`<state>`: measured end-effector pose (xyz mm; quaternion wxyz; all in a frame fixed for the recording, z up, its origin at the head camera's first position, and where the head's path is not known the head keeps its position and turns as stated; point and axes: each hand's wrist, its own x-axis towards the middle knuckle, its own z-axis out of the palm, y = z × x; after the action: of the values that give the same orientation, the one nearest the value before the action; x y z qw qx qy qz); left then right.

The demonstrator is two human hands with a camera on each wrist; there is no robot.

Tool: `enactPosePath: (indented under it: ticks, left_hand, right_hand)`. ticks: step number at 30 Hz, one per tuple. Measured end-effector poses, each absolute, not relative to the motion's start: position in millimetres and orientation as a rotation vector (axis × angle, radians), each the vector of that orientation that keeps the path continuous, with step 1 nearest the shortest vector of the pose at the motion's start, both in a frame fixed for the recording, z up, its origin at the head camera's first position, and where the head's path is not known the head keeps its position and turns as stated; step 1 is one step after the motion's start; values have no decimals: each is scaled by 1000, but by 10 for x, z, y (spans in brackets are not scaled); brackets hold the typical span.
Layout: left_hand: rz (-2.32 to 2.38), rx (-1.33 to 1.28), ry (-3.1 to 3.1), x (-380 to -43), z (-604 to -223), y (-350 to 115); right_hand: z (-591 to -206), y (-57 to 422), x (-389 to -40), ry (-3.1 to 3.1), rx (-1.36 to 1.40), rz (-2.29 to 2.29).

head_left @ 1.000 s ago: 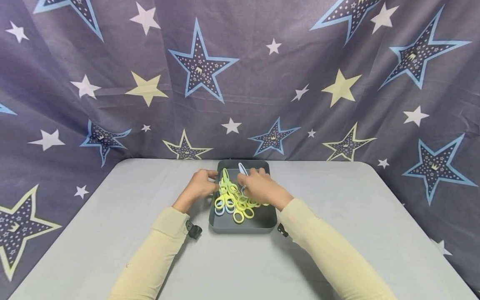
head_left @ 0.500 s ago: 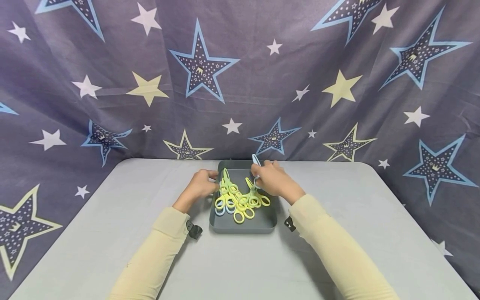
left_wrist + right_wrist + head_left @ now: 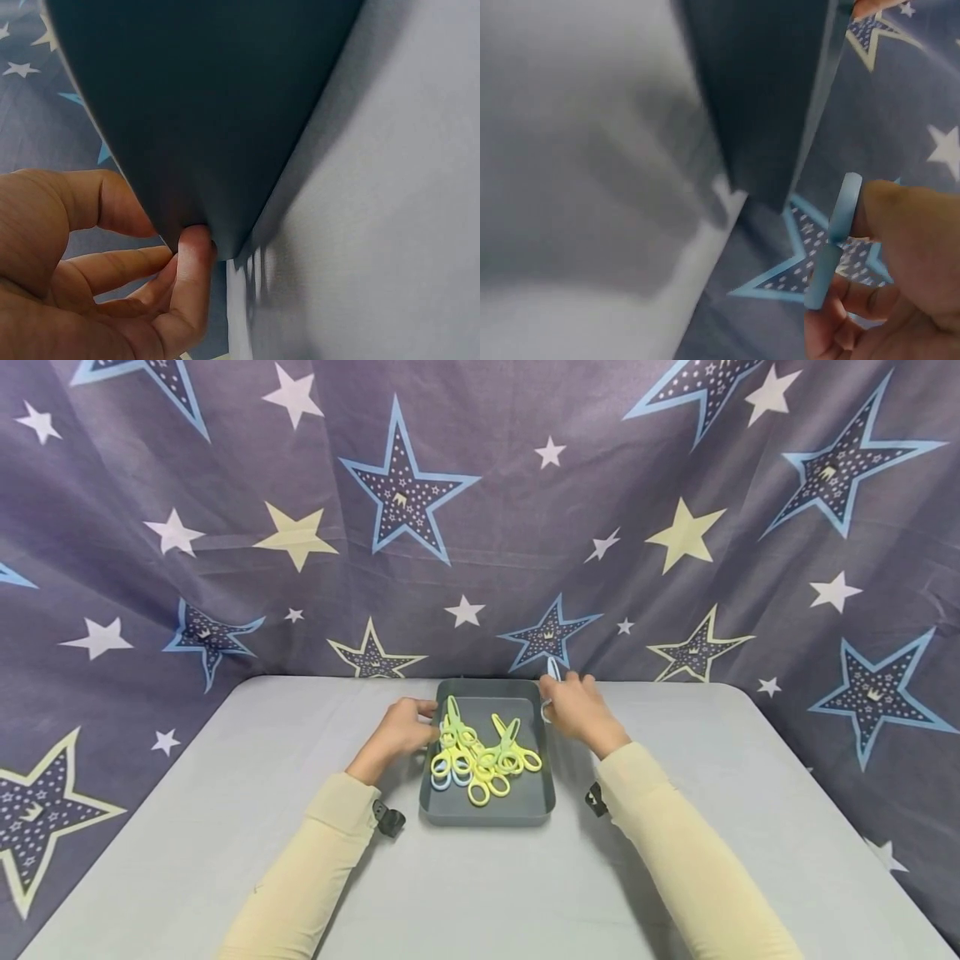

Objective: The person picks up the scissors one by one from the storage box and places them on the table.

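A: Right hand [image 3: 576, 706], what's in it?

B: Blue scissors [image 3: 829, 259], pinched between thumb and bent fingers. Head view has the narrow blade end poking up past the knuckles and a bit of handle loop below. Right wrist view shows the blue handle nearly edge-on

A: Position?

B: Off the right side of the tray [image 3: 487, 818], near its far corner. Right wrist view puts hand and scissors clear of the tray wall, backdrop [image 3: 480, 527] showing between

A: Left hand [image 3: 397, 729]?

B: At the tray's left wall, towards the far end. Pinching that wall, one digit going over the rim, another bent against the outside. Exact spot of every fingertip, cannot tell

A: Tray contents?

B: Dark grey tray, loose heap of scissors in it, overlapping, mostly left and middle. Yellow scissors [image 3: 489, 782] with loops towards the person. Light green scissors [image 3: 452, 714] along the left side, blades pointing away. Another green pair [image 3: 512, 732] right of the middle, lying across yellow ones. Blue handles [image 3: 441, 787] under yellow loops at the left. Full count, cannot tell, too tangled

A: Surroundings?

B: Pale table [image 3: 225, 843], tray at its far edge. Dark cloth behind, printed with blue, yellow and white stars. Pale yellow sleeves [image 3: 300, 860] on both arms, a small black device [image 3: 388, 820] at each wrist
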<state>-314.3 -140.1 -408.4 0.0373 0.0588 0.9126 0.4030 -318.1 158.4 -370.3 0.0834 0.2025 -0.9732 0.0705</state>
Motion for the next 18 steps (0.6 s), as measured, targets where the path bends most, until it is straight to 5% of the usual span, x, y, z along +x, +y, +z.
enactPosePath:
  ticks: [18]
  left_hand:
    - [1267,219,2799,-3160,-4110,-1410]
  right_hand:
    - [-3957,1910,-3322,-3099,394,321]
